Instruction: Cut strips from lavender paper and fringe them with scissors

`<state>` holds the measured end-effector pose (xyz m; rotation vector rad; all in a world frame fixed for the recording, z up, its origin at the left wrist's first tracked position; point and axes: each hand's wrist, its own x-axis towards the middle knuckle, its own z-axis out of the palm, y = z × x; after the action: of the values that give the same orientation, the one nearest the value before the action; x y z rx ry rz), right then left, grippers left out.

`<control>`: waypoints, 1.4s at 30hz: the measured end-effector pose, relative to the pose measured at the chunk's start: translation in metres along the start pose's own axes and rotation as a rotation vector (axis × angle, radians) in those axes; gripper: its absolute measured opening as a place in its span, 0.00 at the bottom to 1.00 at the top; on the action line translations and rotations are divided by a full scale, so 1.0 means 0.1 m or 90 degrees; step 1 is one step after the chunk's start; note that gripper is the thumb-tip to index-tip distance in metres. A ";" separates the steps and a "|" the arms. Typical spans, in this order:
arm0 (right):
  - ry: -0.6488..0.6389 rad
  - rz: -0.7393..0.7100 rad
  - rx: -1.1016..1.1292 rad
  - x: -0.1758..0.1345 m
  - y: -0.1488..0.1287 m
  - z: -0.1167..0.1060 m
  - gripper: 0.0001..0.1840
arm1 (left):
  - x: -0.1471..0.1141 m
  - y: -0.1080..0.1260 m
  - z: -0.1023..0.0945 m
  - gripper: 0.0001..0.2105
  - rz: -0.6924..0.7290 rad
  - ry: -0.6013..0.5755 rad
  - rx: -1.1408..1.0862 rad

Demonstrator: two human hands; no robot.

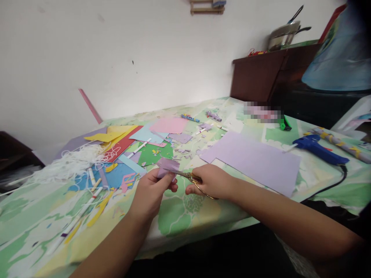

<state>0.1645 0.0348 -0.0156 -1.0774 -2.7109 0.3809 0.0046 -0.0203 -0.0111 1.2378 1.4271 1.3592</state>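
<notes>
My left hand [155,189] pinches a small piece of purple paper [169,165] above the near part of the table. In my right hand [213,179] is a pair of scissors [189,177] with gold-coloured handles; my fingers are in the loops. The blades point left and lie across the purple paper, close to my left thumb. How far the blades are apart I cannot make out. A large light purple sheet [252,158] lies beyond my right hand. Small paper scraps [182,152] are scattered just past the scissors.
A blue glue gun [320,150] with a black cord rests at the right, beside a purple paper-wrapped stick [344,143]. Tangled white string [84,162], coloured paper sheets [126,143] and markers [92,197] cover the left. A large blue water bottle [339,58] stands back right.
</notes>
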 end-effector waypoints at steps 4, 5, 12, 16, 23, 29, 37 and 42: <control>0.013 -0.006 0.003 0.00 0.01 0.01 0.31 | 0.00 -0.01 0.00 0.07 -0.008 0.004 -0.002; 0.016 -0.008 0.004 0.00 0.01 0.02 0.31 | 0.00 -0.01 0.00 0.07 -0.008 0.002 0.000; 0.017 -0.003 -0.006 0.01 0.01 0.00 0.32 | 0.00 -0.03 -0.02 0.08 -0.002 -0.015 0.004; 0.021 0.003 -0.017 0.02 0.02 0.01 0.33 | -0.01 -0.03 -0.02 0.08 0.000 -0.003 0.011; 0.027 0.008 -0.040 0.02 0.03 0.01 0.32 | -0.01 -0.01 -0.02 0.08 0.007 -0.005 0.046; 0.027 0.005 -0.031 0.02 0.04 0.00 0.31 | -0.02 -0.03 -0.03 0.08 0.020 -0.007 0.033; 0.049 -0.002 -0.040 0.03 0.06 0.03 0.29 | -0.01 -0.04 -0.02 0.07 0.021 -0.011 0.014; 0.044 0.009 -0.048 0.04 0.06 0.02 0.29 | -0.01 -0.05 -0.02 0.06 0.015 -0.014 -0.004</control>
<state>0.1652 0.0412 -0.0191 -1.1082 -2.6775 0.2416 0.0025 -0.0212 -0.0162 1.2648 1.3964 1.3608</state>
